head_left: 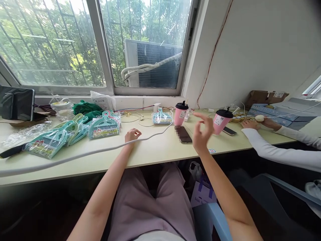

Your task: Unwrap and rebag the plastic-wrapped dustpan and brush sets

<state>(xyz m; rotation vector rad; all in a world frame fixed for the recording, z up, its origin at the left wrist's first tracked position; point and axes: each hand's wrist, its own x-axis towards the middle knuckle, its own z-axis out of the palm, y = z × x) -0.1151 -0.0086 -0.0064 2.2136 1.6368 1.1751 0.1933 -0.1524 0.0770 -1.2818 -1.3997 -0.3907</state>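
head view: left hand [132, 135] rests on table [155, 147], loosely curled, empty; right hand [203, 131] raised, half open, empty, near phone [185, 134] and pink cups [181, 115]; wrapped dustpan set [162, 117] lies on table beyond hands.

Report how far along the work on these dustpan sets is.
Looks done: the dustpan sets at left are bagged. In hand: nothing visible; the left hand rests on the table, the right hand is raised. Remaining: perhaps the lone set, bagged but lying apart; no unbagged set shows.
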